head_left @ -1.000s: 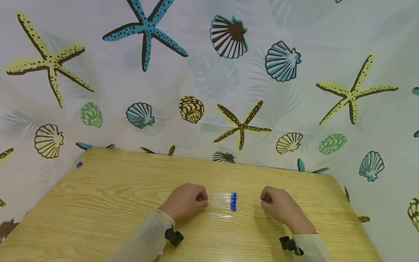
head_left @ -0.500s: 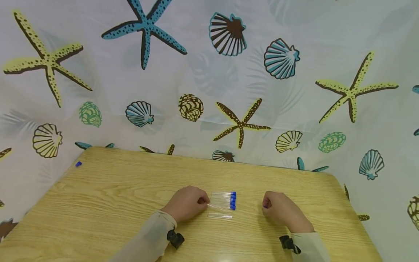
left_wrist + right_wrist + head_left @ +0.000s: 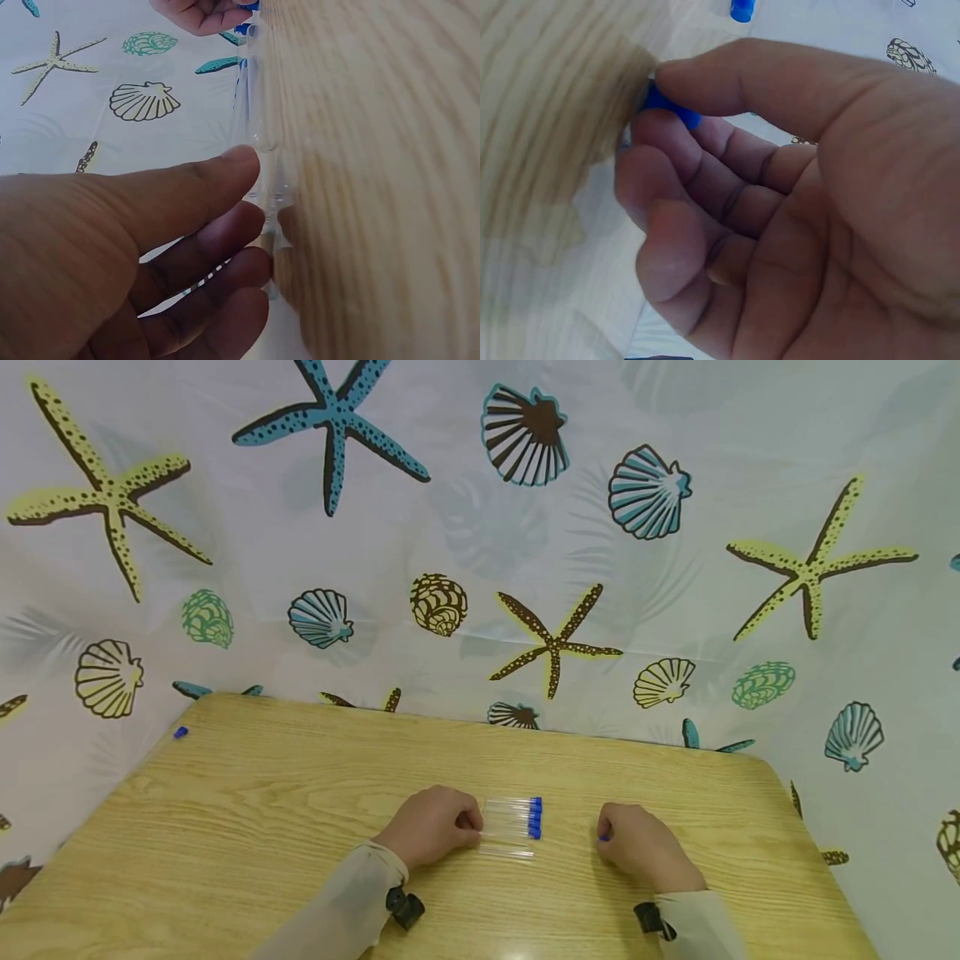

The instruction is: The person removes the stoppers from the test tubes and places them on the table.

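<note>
Wooden table before a seashell curtain. Left hand, fingers curled, pinches the uncapped tube at 6 o'clock of the capped tubes. Right hand, at 3 o'clock, pinches a blue cap. The loose tube could likely roll away if nudged.

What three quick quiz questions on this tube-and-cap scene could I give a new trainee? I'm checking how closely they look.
1. True or false: the right hand pinches a blue cap.
2. Which hand touches the clear tubes? A left, B right.
3. Fill in: a stray blue cap lies near the table's far ____ corner.

Key: 1 true; 2 A, the left hand; 3 left.
</note>
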### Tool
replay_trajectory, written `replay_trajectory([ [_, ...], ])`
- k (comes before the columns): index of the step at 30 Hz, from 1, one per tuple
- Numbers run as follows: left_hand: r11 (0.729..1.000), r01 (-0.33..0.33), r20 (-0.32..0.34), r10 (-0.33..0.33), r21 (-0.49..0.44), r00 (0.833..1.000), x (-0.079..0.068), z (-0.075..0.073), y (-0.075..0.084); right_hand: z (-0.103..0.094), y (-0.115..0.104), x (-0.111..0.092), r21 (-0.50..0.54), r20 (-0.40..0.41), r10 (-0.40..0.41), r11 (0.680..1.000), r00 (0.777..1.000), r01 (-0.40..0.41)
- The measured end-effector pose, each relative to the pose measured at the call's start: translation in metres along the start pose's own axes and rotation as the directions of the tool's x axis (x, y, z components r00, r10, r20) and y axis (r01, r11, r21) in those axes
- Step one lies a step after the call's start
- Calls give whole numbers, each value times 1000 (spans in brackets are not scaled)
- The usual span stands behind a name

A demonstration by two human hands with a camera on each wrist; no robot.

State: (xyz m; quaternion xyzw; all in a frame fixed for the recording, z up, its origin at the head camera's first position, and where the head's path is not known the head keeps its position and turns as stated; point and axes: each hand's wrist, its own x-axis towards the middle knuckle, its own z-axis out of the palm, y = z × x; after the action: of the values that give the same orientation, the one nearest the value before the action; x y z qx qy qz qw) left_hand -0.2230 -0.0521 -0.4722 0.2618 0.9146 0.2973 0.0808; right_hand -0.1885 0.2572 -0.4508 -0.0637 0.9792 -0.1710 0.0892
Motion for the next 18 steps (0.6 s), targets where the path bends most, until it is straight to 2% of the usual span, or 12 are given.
replay_trajectory([
  [7, 1000, 6, -5, -6, 8, 1000, 0, 2, 1, 1, -1, 1, 7, -7, 15, 1000, 1000, -15],
  [13, 1000, 12, -6, -12, 8, 1000, 0, 2, 1, 0, -1, 1, 40, 19, 31, 999, 999, -32],
  [18, 1000, 10, 0, -10, 1, 1000, 0, 1, 1, -7, -1, -1, 69, 26, 32, 997, 999, -34],
])
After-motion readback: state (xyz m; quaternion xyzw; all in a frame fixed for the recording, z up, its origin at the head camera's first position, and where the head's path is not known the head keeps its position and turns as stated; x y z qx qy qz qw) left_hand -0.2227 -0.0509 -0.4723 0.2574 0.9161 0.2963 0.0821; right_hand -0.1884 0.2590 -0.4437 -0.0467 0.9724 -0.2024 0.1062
